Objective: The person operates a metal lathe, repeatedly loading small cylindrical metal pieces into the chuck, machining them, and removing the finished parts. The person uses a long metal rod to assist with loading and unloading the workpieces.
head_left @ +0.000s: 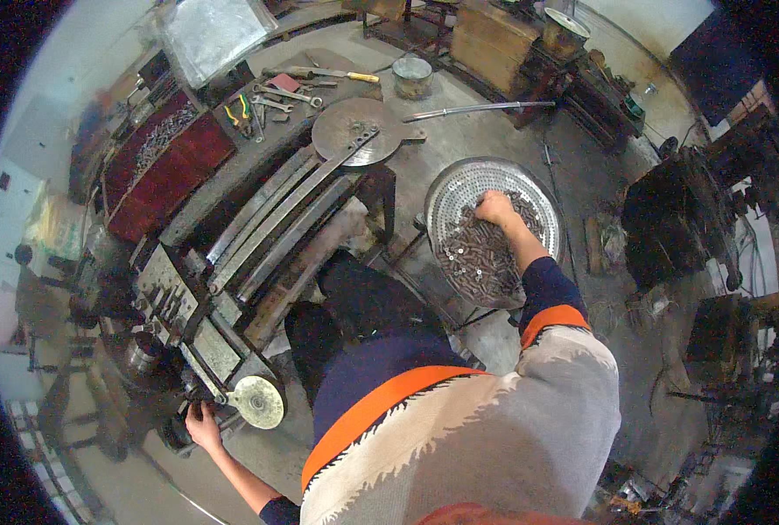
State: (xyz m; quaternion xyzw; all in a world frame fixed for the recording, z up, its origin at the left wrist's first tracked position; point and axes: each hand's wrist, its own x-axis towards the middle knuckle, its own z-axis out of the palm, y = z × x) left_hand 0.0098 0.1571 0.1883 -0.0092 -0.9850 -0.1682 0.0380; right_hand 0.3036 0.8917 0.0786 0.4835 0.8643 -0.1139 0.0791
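Beneath right fingers [485, 212], metal pieces [484, 262]

From head height, the fisheye camera faces down, close above a grey-and-cream knitted sweater [529, 402], the bare left hand [203, 427] and bare right hand [495, 208] farther off.

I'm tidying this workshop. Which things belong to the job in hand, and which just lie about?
Apparently in use: perforated bowl and small metal parts, at the right hand; machine, by the left hand.

Apparently lying about: pliers; wrench; metal bucket.
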